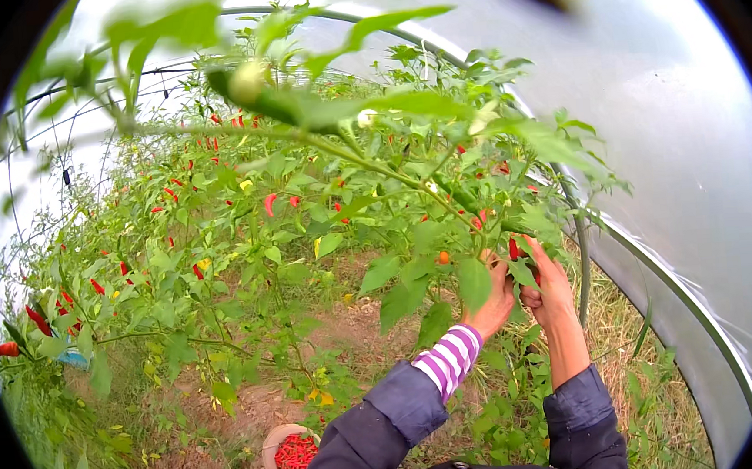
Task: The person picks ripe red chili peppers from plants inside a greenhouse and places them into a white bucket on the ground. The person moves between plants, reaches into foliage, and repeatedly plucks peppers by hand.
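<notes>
Both of my hands reach into a chili pepper plant (412,291) on the right. My left hand (493,301) is among its leaves and stems, with its fingertips partly hidden by foliage. Close beside it, my right hand (553,291) has bent fingers around a red chili pepper (537,280), of which only a small part shows. Another red chili pepper (513,248) hangs just above, between the two hands. A leafy branch (378,166) with green peppers crosses the view close to the camera, and an orange-red pepper (443,257) hangs left of my hands.
A pale bucket (269,456) holding many red chili peppers (295,457) stands on the soil at lower left. Curved metal tubes (669,266) and plastic sheeting (677,148) form the greenhouse wall on the right. More pepper plants (174,248) spread to the left. Dry grass (624,322) lines the wall.
</notes>
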Demonstrator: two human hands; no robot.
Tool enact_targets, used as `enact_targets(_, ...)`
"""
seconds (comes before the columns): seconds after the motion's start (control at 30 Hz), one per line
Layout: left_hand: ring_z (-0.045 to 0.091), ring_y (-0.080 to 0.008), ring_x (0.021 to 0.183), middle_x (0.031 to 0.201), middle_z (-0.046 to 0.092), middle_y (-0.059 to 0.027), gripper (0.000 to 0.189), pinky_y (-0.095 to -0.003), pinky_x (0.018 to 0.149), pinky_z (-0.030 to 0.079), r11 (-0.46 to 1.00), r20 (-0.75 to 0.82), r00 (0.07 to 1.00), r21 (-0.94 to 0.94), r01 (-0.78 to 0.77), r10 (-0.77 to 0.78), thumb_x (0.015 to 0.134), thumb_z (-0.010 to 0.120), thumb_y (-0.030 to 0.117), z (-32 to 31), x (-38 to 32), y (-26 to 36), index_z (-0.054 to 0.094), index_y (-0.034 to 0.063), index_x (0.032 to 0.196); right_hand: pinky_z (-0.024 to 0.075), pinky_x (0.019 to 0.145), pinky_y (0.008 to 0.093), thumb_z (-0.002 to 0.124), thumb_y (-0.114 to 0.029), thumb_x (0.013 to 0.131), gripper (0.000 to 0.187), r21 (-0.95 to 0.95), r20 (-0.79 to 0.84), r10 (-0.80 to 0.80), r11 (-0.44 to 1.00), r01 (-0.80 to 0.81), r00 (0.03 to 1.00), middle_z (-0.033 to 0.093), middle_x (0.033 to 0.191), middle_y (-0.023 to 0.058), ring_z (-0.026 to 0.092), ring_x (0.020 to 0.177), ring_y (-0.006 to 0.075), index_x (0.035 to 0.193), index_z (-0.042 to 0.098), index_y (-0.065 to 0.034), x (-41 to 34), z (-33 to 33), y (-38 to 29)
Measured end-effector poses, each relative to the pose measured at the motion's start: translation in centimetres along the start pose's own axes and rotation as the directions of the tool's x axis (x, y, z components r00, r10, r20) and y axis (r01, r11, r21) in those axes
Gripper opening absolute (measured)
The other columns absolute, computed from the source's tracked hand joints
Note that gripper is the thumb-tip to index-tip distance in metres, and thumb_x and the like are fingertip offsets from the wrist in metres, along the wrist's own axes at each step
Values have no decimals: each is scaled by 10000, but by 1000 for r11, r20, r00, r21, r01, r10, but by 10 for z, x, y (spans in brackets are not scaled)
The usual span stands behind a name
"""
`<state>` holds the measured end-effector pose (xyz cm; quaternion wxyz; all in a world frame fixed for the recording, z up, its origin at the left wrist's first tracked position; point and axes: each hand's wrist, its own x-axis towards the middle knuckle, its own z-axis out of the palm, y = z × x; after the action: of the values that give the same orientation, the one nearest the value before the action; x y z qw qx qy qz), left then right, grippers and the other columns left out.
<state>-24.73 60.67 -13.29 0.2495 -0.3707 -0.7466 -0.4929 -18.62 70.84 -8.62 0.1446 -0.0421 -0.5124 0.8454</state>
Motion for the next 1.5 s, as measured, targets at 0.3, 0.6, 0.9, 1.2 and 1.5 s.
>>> enact_targets(0.3,595,-330,851,969,597,-107,189,-390,721,480,989,159,982,-123,-81,100,806,559,47,-20,11,12,616,73,984,195,338,193,660,-281,840,250,21,-39,-94,995,95,995,507,629,-13,312,378,33,874,586,-44,-18,-13,9)
enact_targets(0.6,648,-247,773,893,651,-114,181,-324,633,502,991,106,989,-92,-98,107,778,612,24,-19,8,-17,659,45,951,198,336,209,615,-314,862,304,75,-78,-35,996,41,996,570,660,82,328,386,53,921,582,-17,-12,-9,22)
enact_targets(0.9,619,-293,672,767,624,-89,193,-382,553,489,946,58,949,76,-315,311,796,603,86,-19,1,-26,649,137,977,221,348,188,642,-400,819,359,41,-46,217,976,-215,975,592,669,85,323,400,37,831,573,-48,-11,-12,25)
enact_targets(1.2,620,-268,717,828,637,-91,266,-348,618,490,970,180,954,12,-244,238,776,598,49,-36,16,-27,649,97,1032,367,587,230,564,-177,873,179,-434,137,-317,833,344,939,547,724,6,425,635,62,924,568,-6,-8,-11,44)
enact_targets(1.5,500,-346,1150,1352,419,-178,619,-355,929,457,964,389,906,128,-233,168,830,555,88,-26,12,-15,307,58,1396,419,407,237,451,-219,935,166,72,463,-64,997,35,884,555,704,72,511,525,131,1010,467,-72,-70,10,19)
